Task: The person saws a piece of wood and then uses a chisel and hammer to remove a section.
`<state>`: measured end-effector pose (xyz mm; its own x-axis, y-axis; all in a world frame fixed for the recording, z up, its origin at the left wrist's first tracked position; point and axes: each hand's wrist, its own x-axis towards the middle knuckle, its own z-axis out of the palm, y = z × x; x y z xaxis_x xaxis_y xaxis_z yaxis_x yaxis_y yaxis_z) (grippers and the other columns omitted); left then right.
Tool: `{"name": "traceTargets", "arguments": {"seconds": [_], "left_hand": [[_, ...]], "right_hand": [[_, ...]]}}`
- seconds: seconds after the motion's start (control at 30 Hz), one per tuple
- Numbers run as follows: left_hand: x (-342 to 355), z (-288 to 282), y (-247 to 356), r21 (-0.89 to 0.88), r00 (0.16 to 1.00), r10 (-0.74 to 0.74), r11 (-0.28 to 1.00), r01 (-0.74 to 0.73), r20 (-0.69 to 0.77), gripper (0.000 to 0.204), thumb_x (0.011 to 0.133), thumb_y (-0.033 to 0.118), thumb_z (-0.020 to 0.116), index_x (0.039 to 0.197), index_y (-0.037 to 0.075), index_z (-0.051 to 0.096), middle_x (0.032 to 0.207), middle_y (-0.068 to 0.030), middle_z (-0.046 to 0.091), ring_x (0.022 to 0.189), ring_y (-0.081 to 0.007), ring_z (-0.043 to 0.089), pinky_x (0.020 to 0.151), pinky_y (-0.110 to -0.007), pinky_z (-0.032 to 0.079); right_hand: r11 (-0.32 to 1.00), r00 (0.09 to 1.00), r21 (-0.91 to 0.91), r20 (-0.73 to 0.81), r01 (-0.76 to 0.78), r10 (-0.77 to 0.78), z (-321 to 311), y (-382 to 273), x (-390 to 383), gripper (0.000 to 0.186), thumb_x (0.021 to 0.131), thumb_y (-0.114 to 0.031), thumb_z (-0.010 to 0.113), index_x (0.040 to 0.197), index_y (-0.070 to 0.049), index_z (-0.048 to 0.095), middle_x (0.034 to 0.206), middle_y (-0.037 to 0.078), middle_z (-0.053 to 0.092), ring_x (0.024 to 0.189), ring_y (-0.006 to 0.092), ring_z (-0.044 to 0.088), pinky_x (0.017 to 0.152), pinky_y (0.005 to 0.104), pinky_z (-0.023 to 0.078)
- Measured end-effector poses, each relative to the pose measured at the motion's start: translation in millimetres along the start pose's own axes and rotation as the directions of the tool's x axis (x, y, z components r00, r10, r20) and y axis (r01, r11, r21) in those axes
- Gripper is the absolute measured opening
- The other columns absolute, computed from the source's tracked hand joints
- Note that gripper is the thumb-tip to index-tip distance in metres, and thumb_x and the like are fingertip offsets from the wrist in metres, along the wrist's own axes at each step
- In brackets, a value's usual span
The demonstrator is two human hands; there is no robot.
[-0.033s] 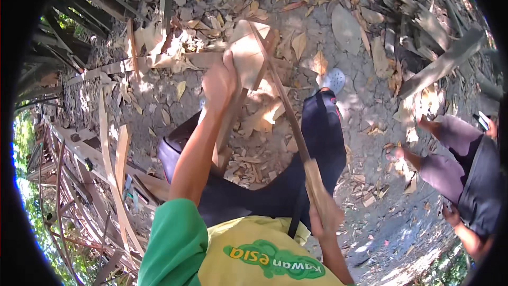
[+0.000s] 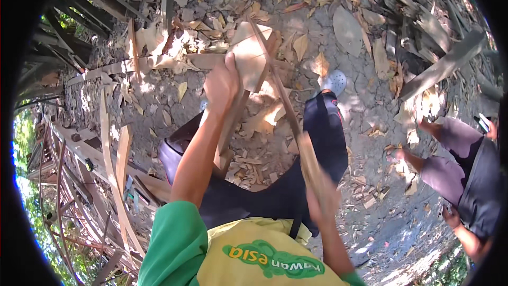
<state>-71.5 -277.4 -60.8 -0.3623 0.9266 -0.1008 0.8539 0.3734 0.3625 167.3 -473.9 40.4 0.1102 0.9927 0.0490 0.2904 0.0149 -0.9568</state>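
A pale wooden block (image 2: 246, 55) stands out ahead of me, its cut face bright in the sun. My left hand (image 2: 221, 83) is closed around its left side, thumb lying up along the edge. Across the block's right part runs a long, narrow, brownish blade, which looks like a machete (image 2: 287, 103); I cannot tell how deep it sits. Low on the right, my right hand (image 2: 324, 201) wraps round its pale wooden handle (image 2: 312, 167) and is blurred by motion.
Between my legs a wooden piece (image 2: 232, 127) slants below the block. Dry leaves and chips litter the ground. Planks and slats (image 2: 114, 164) pile up at the left, more boards (image 2: 442, 66) at the far right. Another person (image 2: 463, 164) sits at the right.
My right hand and the handle have moved forward and slightly left. The left hand and the block have barely shifted.
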Motion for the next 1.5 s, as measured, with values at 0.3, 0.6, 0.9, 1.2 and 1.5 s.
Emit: {"name": "traceTargets", "arguments": {"seconds": [0.3, 0.6, 0.9, 1.2, 1.5], "left_hand": [[-5, -20, 14, -0.095, 0.997, 0.069, 0.993, -0.072, -0.038, 0.062, 0.108, 0.051, 0.031, 0.116, 0.001, 0.068, 0.100, -0.0337, 0.071, 0.099, -0.0536, 0.067, 0.092, -0.060, 0.050], [0, -16, 12, -0.034, 0.996, -0.045, 0.998, 0.047, 0.079, 0.065, 0.107, 0.054, 0.032, 0.121, 0.001, 0.067, 0.104, -0.0329, 0.070, 0.101, -0.0547, 0.066, 0.095, -0.060, 0.048], [-3, -9, 6, -0.076, 0.998, 0.056, 0.996, -0.055, 0.015, 0.062, 0.108, 0.052, 0.032, 0.117, 0.001, 0.066, 0.101, -0.0318, 0.071, 0.099, -0.0536, 0.067, 0.092, -0.059, 0.049], [4, -19, 13, 0.014, 1.000, 0.003, 1.000, -0.003, 0.012, 0.062, 0.108, 0.052, 0.033, 0.117, 0.002, 0.067, 0.097, -0.0318, 0.072, 0.095, -0.0528, 0.068, 0.090, -0.059, 0.051], [3, -9, 8, 0.051, 0.994, -0.071, 0.996, 0.066, 0.089, 0.062, 0.108, 0.054, 0.032, 0.123, 0.003, 0.064, 0.102, -0.0329, 0.071, 0.101, -0.0525, 0.068, 0.093, -0.059, 0.050]], "right_hand": [[0.992, 0.998, -0.116, -0.031, -0.058, 0.055, 24, 42, 7, 0.048, 0.085, -0.010, 0.072, 0.132, -0.001, 0.064, 0.092, 0.017, 0.073, 0.079, 0.0292, 0.073, 0.074, 0.0342, 0.057], [0.856, 0.837, -0.210, -0.194, 0.473, -0.511, 67, 37, 104, 0.030, 0.095, -0.013, 0.066, 0.119, 0.004, 0.067, 0.110, 0.019, 0.072, 0.092, 0.0243, 0.071, 0.081, 0.0390, 0.057], [0.967, 0.987, -0.212, 0.053, -0.138, 0.153, -40, 1, -99, 0.052, 0.085, 0.001, 0.066, 0.136, 0.008, 0.060, 0.117, 0.026, 0.073, 0.102, 0.0297, 0.076, 0.089, 0.0341, 0.058], [0.994, 0.995, -0.050, 0.001, 0.096, -0.097, 106, 84, 162, 0.020, 0.085, -0.016, 0.072, 0.095, 0.001, 0.067, 0.069, 0.015, 0.064, 0.064, 0.0258, 0.066, 0.063, 0.0419, 0.052], [0.964, 0.965, -0.087, 0.062, -0.250, 0.255, -38, -53, -55, 0.052, 0.087, 0.002, 0.063, 0.139, 0.002, 0.060, 0.126, 0.021, 0.071, 0.114, 0.0246, 0.072, 0.096, 0.0345, 0.055]]}}
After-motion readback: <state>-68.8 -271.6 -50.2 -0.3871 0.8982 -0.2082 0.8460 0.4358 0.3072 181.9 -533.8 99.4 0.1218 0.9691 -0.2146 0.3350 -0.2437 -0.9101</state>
